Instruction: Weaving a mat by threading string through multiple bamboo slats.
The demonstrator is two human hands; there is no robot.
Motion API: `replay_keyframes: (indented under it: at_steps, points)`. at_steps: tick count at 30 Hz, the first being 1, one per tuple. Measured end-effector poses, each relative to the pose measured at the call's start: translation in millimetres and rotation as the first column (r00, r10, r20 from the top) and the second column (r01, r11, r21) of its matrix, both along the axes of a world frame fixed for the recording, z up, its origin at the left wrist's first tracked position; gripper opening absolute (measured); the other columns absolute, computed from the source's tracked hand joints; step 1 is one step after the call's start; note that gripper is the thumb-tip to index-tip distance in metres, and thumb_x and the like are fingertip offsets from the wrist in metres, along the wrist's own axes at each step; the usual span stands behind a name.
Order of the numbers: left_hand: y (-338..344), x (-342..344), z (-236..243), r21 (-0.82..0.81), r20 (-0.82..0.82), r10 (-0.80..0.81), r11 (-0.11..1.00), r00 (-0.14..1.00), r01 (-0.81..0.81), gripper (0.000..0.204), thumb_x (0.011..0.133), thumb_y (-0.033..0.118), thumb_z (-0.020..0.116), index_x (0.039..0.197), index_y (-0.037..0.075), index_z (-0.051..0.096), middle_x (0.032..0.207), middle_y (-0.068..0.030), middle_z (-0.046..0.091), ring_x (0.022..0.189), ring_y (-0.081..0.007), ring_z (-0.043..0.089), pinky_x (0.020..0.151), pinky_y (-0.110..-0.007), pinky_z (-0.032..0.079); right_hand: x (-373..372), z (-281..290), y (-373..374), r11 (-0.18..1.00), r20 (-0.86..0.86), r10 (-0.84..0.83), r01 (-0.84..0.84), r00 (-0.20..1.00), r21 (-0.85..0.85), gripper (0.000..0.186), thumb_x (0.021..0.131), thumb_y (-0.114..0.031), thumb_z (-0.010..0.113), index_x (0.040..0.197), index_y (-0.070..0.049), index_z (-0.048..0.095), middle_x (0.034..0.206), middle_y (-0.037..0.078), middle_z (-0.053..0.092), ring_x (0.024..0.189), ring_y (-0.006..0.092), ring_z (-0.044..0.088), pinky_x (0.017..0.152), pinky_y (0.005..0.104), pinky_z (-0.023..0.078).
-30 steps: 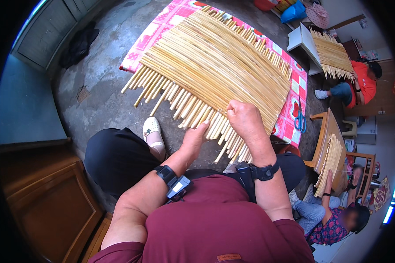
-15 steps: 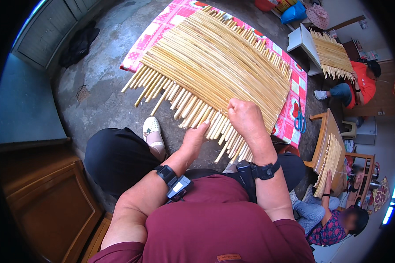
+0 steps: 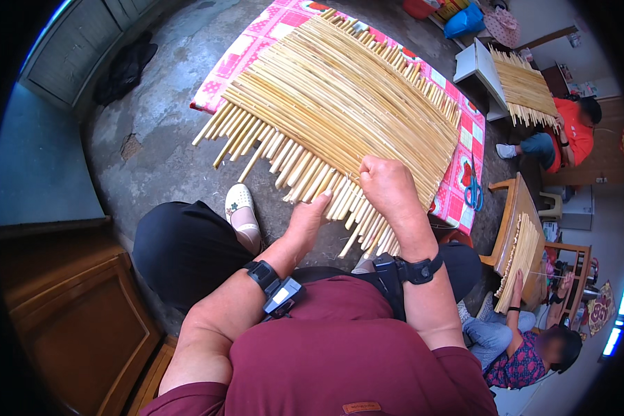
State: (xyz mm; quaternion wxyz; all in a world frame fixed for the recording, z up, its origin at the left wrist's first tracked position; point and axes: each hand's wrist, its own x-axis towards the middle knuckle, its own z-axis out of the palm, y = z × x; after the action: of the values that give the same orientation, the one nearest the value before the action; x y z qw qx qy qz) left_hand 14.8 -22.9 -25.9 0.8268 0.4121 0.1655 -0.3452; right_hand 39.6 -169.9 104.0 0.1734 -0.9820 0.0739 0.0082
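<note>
A mat of pale yellow reed stalks (image 3: 340,90), laid side by side, spreads over a table with a pink and red checked cloth (image 3: 230,64). Uneven stalk ends jut past its near edge. My left hand (image 3: 308,216) grips these ends, thumb on top, its fingers mostly hidden underneath. To the right of it, my right hand (image 3: 388,186) is closed in a fist just over the mat's near edge. Whatever that fist holds is too small to make out, though a thin pale strand shows between the hands.
Blue-handled scissors (image 3: 473,194) lie on the cloth at right. A person in red (image 3: 577,132) sits by another reed mat (image 3: 523,80). Nearer, a person in a patterned top (image 3: 523,360) handles a smaller mat (image 3: 521,260) on a wooden table. A brown cabinet (image 3: 83,326) stands at left.
Both my hands and the mat keep almost the same places. At the lower right, the other person's raised hand has shifted slightly.
</note>
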Motion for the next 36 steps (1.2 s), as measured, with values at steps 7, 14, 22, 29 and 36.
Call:
replay_keyframes:
  at_steps: [7, 14, 22, 29, 36]
  points:
    - [0, 1, 4, 0.012, 0.009, -0.003, 1.000, 1.000, 0.003, 0.041, 0.093, 0.020, 0.054, 0.130, 0.005, 0.047, 0.121, -0.0080, 0.058, 0.106, -0.0209, 0.060, 0.083, -0.042, 0.054, 0, 2, -1, 1.000, -0.007, 0.006, -0.006, 1.000, -0.013, 0.013, 0.076, -0.010, 0.053, 0.075, -0.006, 0.065, 0.073, 0.018, 0.064, 0.071, 0.0355, 0.063, 0.068, 0.0440, 0.051]
    - [2, 0, 5, 0.008, 0.002, 0.008, 1.000, 1.000, -0.008, 0.040, 0.093, 0.020, 0.055, 0.130, 0.005, 0.047, 0.120, -0.0078, 0.059, 0.105, -0.0208, 0.061, 0.083, -0.041, 0.054, 10, 8, 1, 0.996, -0.030, 0.085, -0.086, 0.996, -0.035, 0.014, 0.074, -0.008, 0.054, 0.074, -0.003, 0.066, 0.072, 0.022, 0.064, 0.071, 0.0386, 0.064, 0.069, 0.0470, 0.051]
    - [1, -1, 15, -0.101, -0.094, 0.089, 0.990, 0.992, -0.099, 0.038, 0.088, 0.013, 0.062, 0.122, -0.001, 0.053, 0.116, -0.0104, 0.061, 0.105, -0.0199, 0.060, 0.092, -0.032, 0.046, 34, 17, 9, 0.954, -0.229, 0.180, -0.226, 0.957, -0.199, 0.016, 0.070, -0.006, 0.053, 0.072, -0.003, 0.068, 0.074, 0.024, 0.063, 0.073, 0.0396, 0.063, 0.071, 0.0465, 0.050]
    - [3, -1, 14, -0.187, -0.079, 0.117, 0.974, 0.990, -0.130, 0.038, 0.086, 0.007, 0.062, 0.122, -0.001, 0.053, 0.117, -0.0109, 0.061, 0.106, -0.0208, 0.059, 0.094, -0.033, 0.046, 45, 15, 13, 0.942, -0.279, 0.200, -0.263, 0.939, -0.209, 0.016, 0.067, -0.006, 0.056, 0.073, -0.002, 0.069, 0.074, 0.025, 0.063, 0.074, 0.0396, 0.063, 0.071, 0.0468, 0.051]
    - [4, -4, 15, -0.167, -0.083, 0.135, 0.975, 0.987, -0.147, 0.040, 0.085, 0.006, 0.064, 0.123, 0.000, 0.053, 0.117, -0.0099, 0.061, 0.107, -0.0206, 0.060, 0.094, -0.034, 0.046, 46, 26, 31, 0.919, -0.370, 0.178, -0.288, 0.912, -0.268, 0.017, 0.069, -0.007, 0.057, 0.077, 0.000, 0.070, 0.078, 0.024, 0.065, 0.078, 0.0379, 0.066, 0.072, 0.0451, 0.052]
